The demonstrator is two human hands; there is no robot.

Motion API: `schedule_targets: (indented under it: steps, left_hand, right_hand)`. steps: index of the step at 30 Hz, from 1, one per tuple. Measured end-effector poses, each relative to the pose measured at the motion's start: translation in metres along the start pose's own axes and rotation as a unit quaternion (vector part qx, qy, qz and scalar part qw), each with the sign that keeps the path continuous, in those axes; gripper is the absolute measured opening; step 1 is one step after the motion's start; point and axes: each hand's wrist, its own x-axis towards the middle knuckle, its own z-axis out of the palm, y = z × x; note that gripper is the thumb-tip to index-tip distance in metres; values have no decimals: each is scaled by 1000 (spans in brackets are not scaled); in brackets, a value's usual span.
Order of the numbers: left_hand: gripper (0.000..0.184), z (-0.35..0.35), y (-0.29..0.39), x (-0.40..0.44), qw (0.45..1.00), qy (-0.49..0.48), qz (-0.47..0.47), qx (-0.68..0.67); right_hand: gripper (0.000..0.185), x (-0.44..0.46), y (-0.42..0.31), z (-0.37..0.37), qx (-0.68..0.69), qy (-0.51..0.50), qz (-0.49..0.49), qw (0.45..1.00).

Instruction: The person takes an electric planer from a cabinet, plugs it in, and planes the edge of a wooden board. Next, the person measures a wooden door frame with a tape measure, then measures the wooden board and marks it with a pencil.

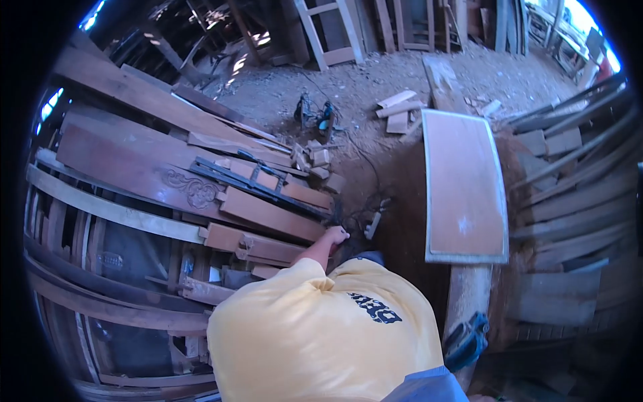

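My left hand (337, 234) reaches out past the yellow shirt (321, 321), beside the ends of stacked boards (271, 214). Its fingers look closed, and whatever they hold is too small to make out. Dark tangled cables (355, 218) lie on the ground just beyond it, with a pale narrow object (372, 226) to its right. My right hand is not in view. On the right, a flat wooden panel (465, 191) with a pale border rests on a beam (469, 295). A teal power tool (467, 342) sits at the beam's near end.
Long planks, one with a carved scroll (191, 187), fill the left side. Two teal-and-black tools (326, 117) stand on the dusty floor (268, 94). Wood offcuts (398, 107) lie beside the panel. More boards (569, 201) are stacked at right, and frames (328, 33) lean at the back.
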Motion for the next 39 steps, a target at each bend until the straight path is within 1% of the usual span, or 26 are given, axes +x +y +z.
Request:
schedule_targets:
  steps: [2,4,6,7,8,10,11,12,14,16,17,18,21,23,26,28,29,30,32,33,34,35,36,37,38,39]
  left_hand:
    - [40,-12,-10,15,1000,-13,1,-8]
    - [38,-24,-22,27,1000,-9,4,-27]
    - [37,-40,-32,31,998,-32,-13,-51]
    - [37,-44,-42,42,998,-54,-13,-43]
    - [37,-51,-49,45,998,-58,-1,-38]
    - [37,-60,-67,60,999,-40,10,-33]
    - [42,-72,-71,62,998,-39,18,-39]
    - [40,-80,-74,58,996,-5,6,-92]
    - [38,-89,-78,60,974,37,-47,-217]
    - [36,-86,-90,74,939,62,-69,-331]
    - [33,-92,-87,74,933,59,-112,-337]
    - [33,-75,-98,91,917,72,-125,-373]
    - [39,-94,-80,82,899,14,-154,-410]
    - [46,-110,-67,91,844,-51,-202,-494]
    - [45,-138,-55,124,826,-17,-183,-533]
    - [47,-165,-54,167,815,1,-179,-551]
    - [49,-170,-61,197,769,38,-186,-610]
    - [52,-183,-64,232,717,76,-188,-667]
    - [56,-215,-62,290,708,89,-240,-659]
    - [50,-209,-79,320,758,143,-233,-592]
    - [47,-219,-85,358,801,198,-224,-518]
    - [47,-242,-75,377,801,203,-226,-516]
    - [42,-263,-67,379,870,142,-324,-342]
    - [38,-279,-58,384,897,73,-406,-156]
    - [38,-293,-56,394,895,73,-411,-160]
    - [43,-311,-61,408,898,49,-365,-241]
  right_hand:
    - [41,-57,-57,26,58,-38,-1,998]
    - [43,-143,-152,46,119,-77,1,990]
    - [46,-173,-152,91,178,-115,8,977]
    - [69,-195,-152,118,175,-195,94,961]
    - [69,-224,-157,137,183,-198,101,958]
    - [43,-293,-183,166,216,-248,119,937]
    - [41,-330,-200,178,240,-286,212,903]
    - [39,-363,-212,188,259,-321,300,860]
    - [38,-414,-209,226,308,-424,413,745]
    - [44,-475,-248,231,271,-476,397,736]
    - [48,-502,-259,239,272,-505,394,718]
    - [51,-526,-270,249,273,-534,392,697]
    - [50,-593,-313,268,248,-615,336,669]
    - [49,-637,-330,294,234,-633,325,663]
    - [48,-715,-367,326,215,-640,316,667]
    - [47,-780,-392,362,271,-634,136,712]
    - [45,-809,-399,389,286,-668,87,682]
    - [45,-847,-407,416,298,-669,90,675]
    - [38,-921,-424,470,256,-753,-71,603]
    - [34,-964,-434,496,221,-789,-113,563]
    - [33,-1016,-446,517,214,-774,-201,561]
    - [36,-1068,-436,558,158,-817,-208,514]
    - [33,-1105,-466,550,134,-860,-139,472]
    - [31,-1147,-474,560,115,-875,-116,456]
    - [29,-1184,-490,556,123,-892,-70,429]
    - [28,-1221,-502,557,148,-912,-75,376]
